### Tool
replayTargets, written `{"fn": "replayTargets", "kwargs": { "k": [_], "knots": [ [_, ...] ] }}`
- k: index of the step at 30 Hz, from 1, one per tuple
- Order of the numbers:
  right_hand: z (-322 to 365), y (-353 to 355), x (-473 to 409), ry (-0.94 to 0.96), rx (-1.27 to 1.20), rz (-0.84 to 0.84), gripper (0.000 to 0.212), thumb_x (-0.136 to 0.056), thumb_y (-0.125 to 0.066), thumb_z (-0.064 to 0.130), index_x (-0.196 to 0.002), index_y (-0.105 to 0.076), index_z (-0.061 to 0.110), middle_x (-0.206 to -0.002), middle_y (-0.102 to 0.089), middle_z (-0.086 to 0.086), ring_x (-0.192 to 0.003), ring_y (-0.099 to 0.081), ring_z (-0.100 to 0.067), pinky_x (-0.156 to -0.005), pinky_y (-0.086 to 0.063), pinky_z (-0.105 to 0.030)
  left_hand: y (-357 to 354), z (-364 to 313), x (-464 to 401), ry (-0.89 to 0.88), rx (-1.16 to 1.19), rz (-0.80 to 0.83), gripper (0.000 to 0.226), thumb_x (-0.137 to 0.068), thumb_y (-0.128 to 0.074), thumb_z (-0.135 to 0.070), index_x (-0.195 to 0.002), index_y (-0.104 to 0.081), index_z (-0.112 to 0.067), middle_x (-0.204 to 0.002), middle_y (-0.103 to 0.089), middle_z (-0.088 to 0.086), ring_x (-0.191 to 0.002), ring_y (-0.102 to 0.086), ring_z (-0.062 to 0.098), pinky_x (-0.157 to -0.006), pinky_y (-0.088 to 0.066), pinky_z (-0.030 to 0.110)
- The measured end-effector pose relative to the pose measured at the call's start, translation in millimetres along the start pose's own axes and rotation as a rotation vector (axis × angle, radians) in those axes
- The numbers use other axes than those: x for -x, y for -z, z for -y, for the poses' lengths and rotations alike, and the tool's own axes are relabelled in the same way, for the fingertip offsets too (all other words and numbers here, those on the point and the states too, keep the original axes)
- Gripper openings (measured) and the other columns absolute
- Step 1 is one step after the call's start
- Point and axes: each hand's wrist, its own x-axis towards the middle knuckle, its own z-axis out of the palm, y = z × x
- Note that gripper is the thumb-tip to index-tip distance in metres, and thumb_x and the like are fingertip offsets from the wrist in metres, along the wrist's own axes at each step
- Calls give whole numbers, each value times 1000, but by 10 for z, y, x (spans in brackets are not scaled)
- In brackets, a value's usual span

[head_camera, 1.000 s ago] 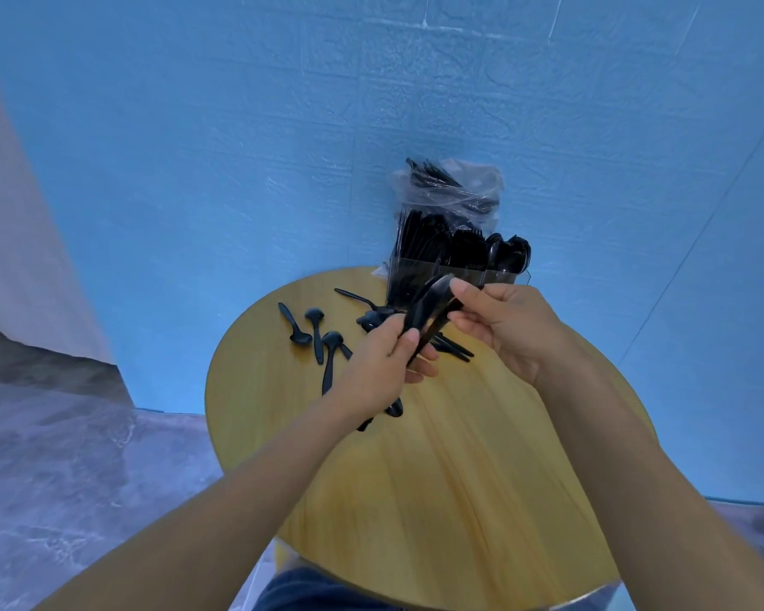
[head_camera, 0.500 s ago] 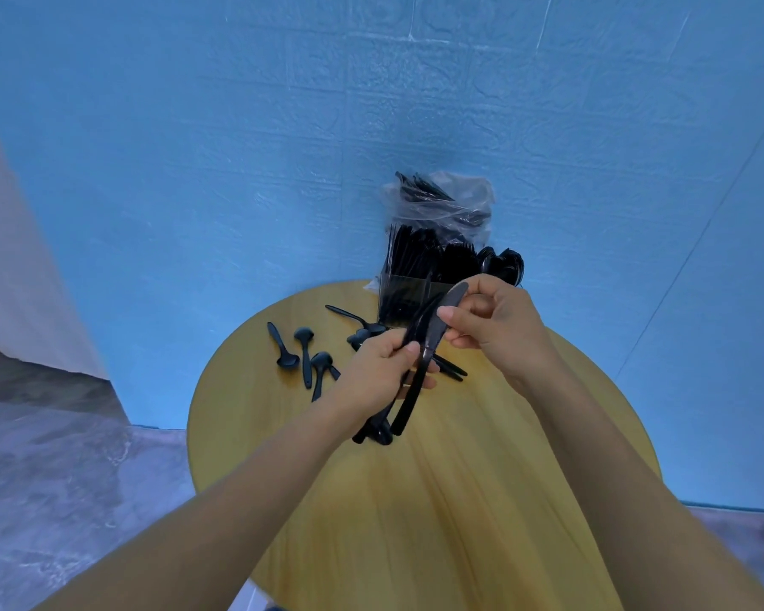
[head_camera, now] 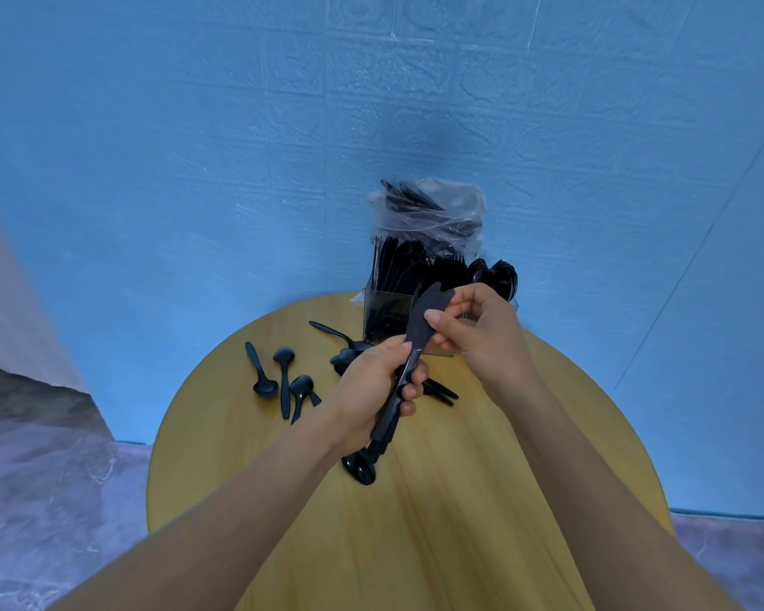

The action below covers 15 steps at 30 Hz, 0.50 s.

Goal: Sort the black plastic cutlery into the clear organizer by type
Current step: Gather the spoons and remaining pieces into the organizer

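My left hand (head_camera: 373, 390) is curled round a bundle of black plastic cutlery (head_camera: 387, 423), gripping it about the middle so the pieces run from roughly one o'clock down to seven o'clock across my palm; a rounded spoon bowl (head_camera: 361, 469) sticks out below my wrist, just over the round yellow wooden table (head_camera: 459, 500). My right hand (head_camera: 481, 332) sits at about two o'clock from the left one, thumb and fingertips pinching the upper end of a black plastic fork (head_camera: 420, 321) whose tines point up toward twelve o'clock; the fork's lower part slips into the bundle held in my left fist. Directly behind the fork, at twelve o'clock on the far edge of the table, stands the clear rectangular plastic organizer (head_camera: 389, 310), packed with upright black cutlery; which type fills which section I cannot tell, though rounded spoon heads show at its right end. A crumpled clear plastic bag (head_camera: 433, 213) holding more black pieces rests behind and above it against the blue textured wall (head_camera: 239, 147). At ten o'clock from my left hand, several loose black plastic spoons (head_camera: 283, 381) lie scattered on the wood, and a few more black handles (head_camera: 439, 392) poke out from beneath my left fingers at three o'clock.
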Motion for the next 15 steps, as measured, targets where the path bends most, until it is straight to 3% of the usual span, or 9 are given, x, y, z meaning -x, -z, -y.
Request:
{"fn": "replayTargets", "kwargs": {
  "k": [3, 7, 9, 12, 15],
  "knots": [
    [-52, -21, -88, 19, 64, -26, 21, -83, -68, 4, -92, -50, 10, -82, -54, -9, -57, -59, -10, -49, -48, -16, 22, -31, -82, 16, -60, -17, 34, -100, -28, -25, -115, -56, -11, -59, -43, -6, -48, -32, 5, -45, -29, 17],
    [-92, -61, -183, -4, 93, 18, 46, -82, -71, 8, -117, -43, 17, -85, -47, -5, -65, -55, -20, -59, -59, -35, 88, -40, -173, -17, -257, -41, 20, -102, -30, -24, -106, -46, -12, -58, -36, -7, -47, -27, 5, -45, -25, 18],
    [-99, -43, -237, -49, 86, 139, 44, -87, -65, 10, -124, -43, 20, -85, -52, -6, -60, -55, -16, -56, -54, -25, 163, -66, -220, -2, -308, -16, 20, -102, -30, -23, -104, -46, -12, -56, -34, -9, -46, -26, 4, -44, -24, 17],
    [-110, -28, -389, -58, 39, 223, 12, -90, -61, 6, -100, -58, 11, -67, -55, -3, -50, -48, -10, -46, -42, -20, 277, -149, -340, 29, -369, 25, 23, -103, -29, -23, -98, -49, -12, -56, -33, -9, -45, -26, 4, -43, -24, 17],
    [-125, -68, -632, -38, 9, 153, 9, -88, -61, 1, -87, -57, 9, -65, -55, -7, -46, -48, -7, -45, -41, -18, 364, -281, -547, -28, -497, 12, 27, -103, -29, -21, -94, -53, -14, -61, -37, -6, -49, -32, 5, -48, -30, 18]
  ]
}}
